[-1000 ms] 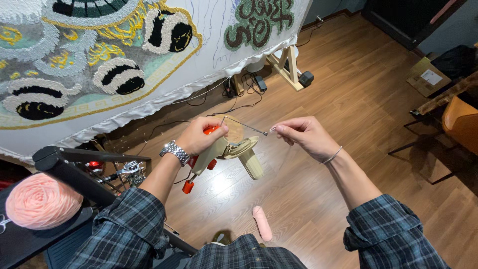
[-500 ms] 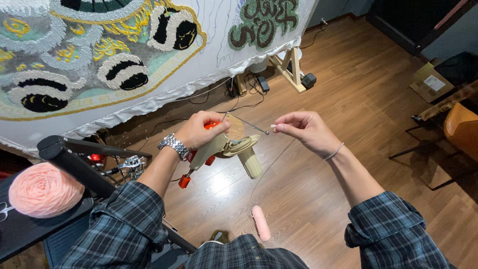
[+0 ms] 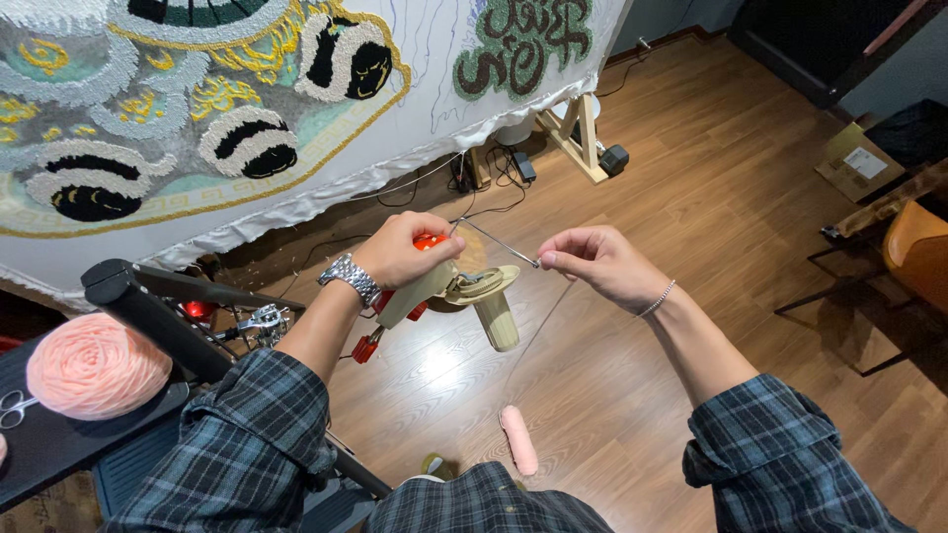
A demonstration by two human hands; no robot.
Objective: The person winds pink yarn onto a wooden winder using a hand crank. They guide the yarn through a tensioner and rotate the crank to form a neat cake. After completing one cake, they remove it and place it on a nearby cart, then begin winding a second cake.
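My left hand (image 3: 407,249) grips a beige tufting gun (image 3: 464,293) with red parts, held over the wooden floor; its thin metal needle (image 3: 497,243) points toward my right hand. Thumb and forefinger of my right hand (image 3: 592,263) pinch something very fine at the needle's tip, and a thin strand (image 3: 538,331) hangs down from there. I wear a silver watch on the left wrist and a thin bracelet on the right.
A large tufted rug canvas (image 3: 247,109) on a wooden frame (image 3: 578,138) stands ahead. A pink yarn ball (image 3: 96,365) and scissors (image 3: 15,407) lie on a black stand at left. A pink roll (image 3: 517,440) lies on the floor. Chair and cardboard box (image 3: 857,161) at right.
Both hands have stayed close together with the gun. My right hand has shifted slightly toward the needle tip.
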